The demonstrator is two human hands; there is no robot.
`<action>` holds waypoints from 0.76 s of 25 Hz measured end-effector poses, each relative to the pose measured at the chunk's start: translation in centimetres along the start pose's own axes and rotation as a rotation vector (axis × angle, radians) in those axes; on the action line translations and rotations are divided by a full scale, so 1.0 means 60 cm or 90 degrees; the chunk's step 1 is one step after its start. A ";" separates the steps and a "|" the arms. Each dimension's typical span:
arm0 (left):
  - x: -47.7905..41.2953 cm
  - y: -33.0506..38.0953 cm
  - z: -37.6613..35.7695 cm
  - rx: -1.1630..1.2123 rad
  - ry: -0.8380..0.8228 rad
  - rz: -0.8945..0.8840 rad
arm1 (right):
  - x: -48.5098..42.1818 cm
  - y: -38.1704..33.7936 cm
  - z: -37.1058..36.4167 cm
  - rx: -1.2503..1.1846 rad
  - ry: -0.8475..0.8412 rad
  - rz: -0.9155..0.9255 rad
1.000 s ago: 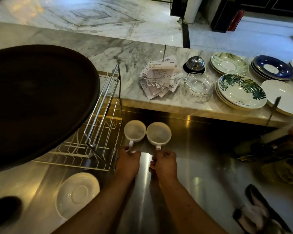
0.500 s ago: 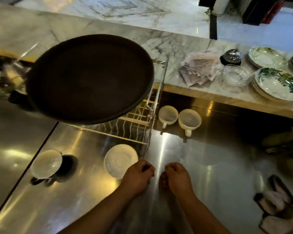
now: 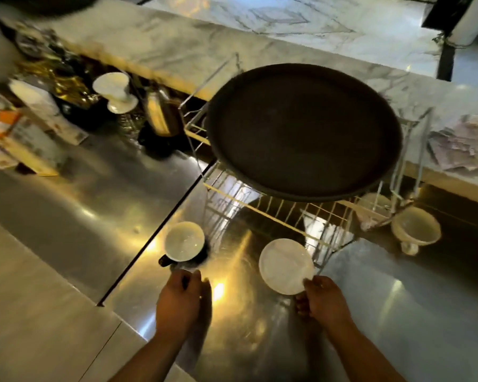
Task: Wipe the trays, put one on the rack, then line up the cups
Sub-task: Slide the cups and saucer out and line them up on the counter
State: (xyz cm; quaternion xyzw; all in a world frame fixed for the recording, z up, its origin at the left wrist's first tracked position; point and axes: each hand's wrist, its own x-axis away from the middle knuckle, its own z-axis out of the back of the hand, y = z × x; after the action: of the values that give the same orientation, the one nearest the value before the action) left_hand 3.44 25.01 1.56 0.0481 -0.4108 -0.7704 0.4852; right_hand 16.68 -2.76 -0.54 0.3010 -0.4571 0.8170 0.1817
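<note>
At the far left the steel tabletop (image 3: 75, 216) carries a blurred clutter of boxes and a white cup upturned on a saucer (image 3: 116, 91), with a metal flask (image 3: 160, 113) just beside it; the blur hides finer detail. Nearer the person, a dark-handled cup (image 3: 184, 241) with a white inside stands upright on the tabletop, its handle pointing toward the left hand (image 3: 178, 304). That hand lies just below the cup with fingers curled loosely; it is close to the handle but whether its grip touches it cannot be told. To the right a white saucer (image 3: 284, 266) lies flat on the steel, just in front of the wire rack (image 3: 282, 213). The right hand (image 3: 324, 301) meets the saucer's near right rim, thumb on the edge, its grip pinching the saucer. Above, the round dark tray (image 3: 304, 130) sits on top of the rack, tilted slightly, covering most of it. Right of the rack two white cups stand side by side: one (image 3: 375, 205) is seen through the wires, the other (image 3: 415, 226) is clear of them with its handle toward the person. Behind, a marble ledge (image 3: 160, 48) runs across, with a pile of paper slips (image 3: 464, 144) at the far right.
</note>
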 end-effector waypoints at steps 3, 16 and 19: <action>-0.029 -0.018 0.048 0.057 0.109 0.043 | 0.005 -0.018 -0.011 0.027 0.026 0.025; -0.121 -0.059 0.073 0.054 -0.135 0.033 | -0.010 -0.022 -0.023 0.040 0.049 0.032; -0.108 -0.053 0.064 0.141 -0.189 0.041 | -0.013 -0.022 -0.020 -0.010 0.031 0.012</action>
State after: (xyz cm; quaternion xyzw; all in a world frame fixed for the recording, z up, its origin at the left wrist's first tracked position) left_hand 2.76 32.96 -0.20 -0.0258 -0.5616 -0.7031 0.4355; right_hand 17.61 -1.07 -0.68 0.2752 -0.4618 0.8220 0.1877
